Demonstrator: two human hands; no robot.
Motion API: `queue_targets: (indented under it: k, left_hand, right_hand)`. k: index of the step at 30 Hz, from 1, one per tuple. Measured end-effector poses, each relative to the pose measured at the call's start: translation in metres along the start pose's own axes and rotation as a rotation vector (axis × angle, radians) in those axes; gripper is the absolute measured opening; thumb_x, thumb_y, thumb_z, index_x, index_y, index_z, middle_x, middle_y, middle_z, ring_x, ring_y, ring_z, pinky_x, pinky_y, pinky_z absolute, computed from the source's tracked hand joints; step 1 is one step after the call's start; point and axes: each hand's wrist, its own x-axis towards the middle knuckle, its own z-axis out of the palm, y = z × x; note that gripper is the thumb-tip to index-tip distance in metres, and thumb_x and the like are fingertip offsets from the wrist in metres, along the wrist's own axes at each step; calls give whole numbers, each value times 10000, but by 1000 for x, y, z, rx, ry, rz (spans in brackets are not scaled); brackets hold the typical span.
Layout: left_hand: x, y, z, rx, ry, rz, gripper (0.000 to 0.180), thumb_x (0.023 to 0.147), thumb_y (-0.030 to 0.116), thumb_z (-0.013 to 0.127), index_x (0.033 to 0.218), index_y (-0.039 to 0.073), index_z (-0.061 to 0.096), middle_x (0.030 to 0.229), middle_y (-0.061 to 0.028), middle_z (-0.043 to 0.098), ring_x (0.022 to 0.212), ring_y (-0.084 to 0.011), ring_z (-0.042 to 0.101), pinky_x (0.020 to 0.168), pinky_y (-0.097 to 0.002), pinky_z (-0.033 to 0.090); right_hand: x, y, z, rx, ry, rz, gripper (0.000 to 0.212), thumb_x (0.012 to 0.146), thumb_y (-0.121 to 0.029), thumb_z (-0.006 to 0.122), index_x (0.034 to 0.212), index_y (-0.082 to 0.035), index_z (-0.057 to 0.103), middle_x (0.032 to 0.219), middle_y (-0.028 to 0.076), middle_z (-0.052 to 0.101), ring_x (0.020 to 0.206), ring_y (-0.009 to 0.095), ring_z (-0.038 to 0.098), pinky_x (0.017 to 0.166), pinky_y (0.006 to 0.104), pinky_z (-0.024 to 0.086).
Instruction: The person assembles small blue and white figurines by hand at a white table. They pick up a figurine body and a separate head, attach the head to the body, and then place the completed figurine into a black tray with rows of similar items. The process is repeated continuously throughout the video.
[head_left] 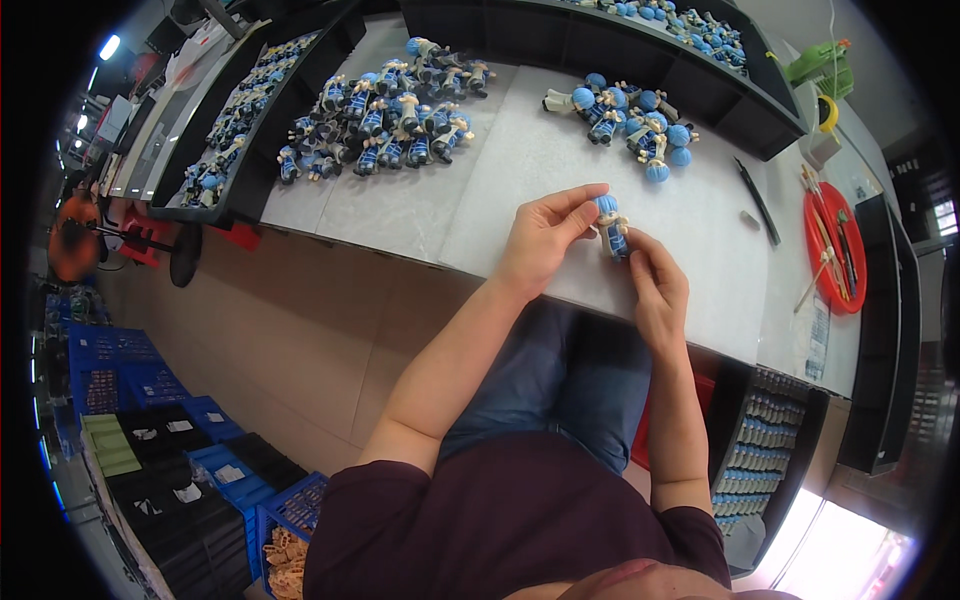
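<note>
Between my two hands, over the near edge of the white table [510, 150], is a small figurine [612, 232] with a blue cap and blue clothing. My left hand [550, 235] pinches it by the head with thumb and index finger. Lower down, the thumb and fingers of my right hand [658, 285] close on its bottom end. A loose pile of like figurines [645, 120] lies beyond my hands, a little to the right. Farther left, a larger heap of figurines [385, 120] covers part of the tabletop.
Black trays holding figurines stand at the left [250, 130] and along the back [620, 60]. To the right are a black pen [757, 200], a red oval dish [815, 255] with brushes and a yellow tape roll [828, 113]. A tray of figurine rows [765, 450] sits below, right.
</note>
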Motion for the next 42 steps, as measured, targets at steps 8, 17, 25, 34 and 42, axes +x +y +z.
queue_targets:
  k: [8, 17, 25, 34, 42]
  left_hand:
    - [0, -1, 0, 27, -3, 6, 270, 848, 91, 553, 1109, 23, 560, 981, -45, 618, 861, -92, 563, 744, -230, 447]
    - [1, 0, 3, -25, 21, 21, 242, 861, 69, 523, 1092, 5, 562, 934, -47, 614, 804, -92, 569, 744, -233, 470]
    - [2, -1, 1, 8, 18, 7, 280, 883, 112, 496, 1134, -8, 520, 1015, -112, 598, 886, -157, 575, 795, -313, 467]
    - [1, 2, 3, -19, 31, -29, 288, 895, 136, 476, 1141, -11, 512, 1014, -128, 600, 871, -155, 583, 772, -297, 476]
    - [1, 5, 6, 14, 26, -49, 272, 904, 138, 456, 1119, -17, 520, 1020, -137, 597, 860, -143, 587, 773, -270, 479]
  right_hand:
    - [0, 2, -1, -10, 11, 14, 240, 903, -41, 409, 1099, 11, 538, 984, 89, 593, 916, 129, 529, 825, 247, 405]
    - [0, -2, -1, 29, -11, 18, 248, 896, -28, 411, 1108, 7, 534, 1004, 89, 586, 927, 132, 527, 839, 254, 400]
    - [0, -4, -1, 69, -11, 23, 244, 898, -51, 431, 1111, 19, 527, 1005, 86, 581, 908, 123, 531, 823, 244, 408]
    - [-2, -2, -2, 167, -35, 28, 264, 885, -114, 502, 1101, 37, 522, 993, 95, 578, 876, 136, 552, 786, 255, 440]
    - [-3, 0, -4, 245, -52, -40, 292, 838, -97, 580, 1081, 55, 524, 975, 102, 581, 890, 145, 563, 793, 265, 456]
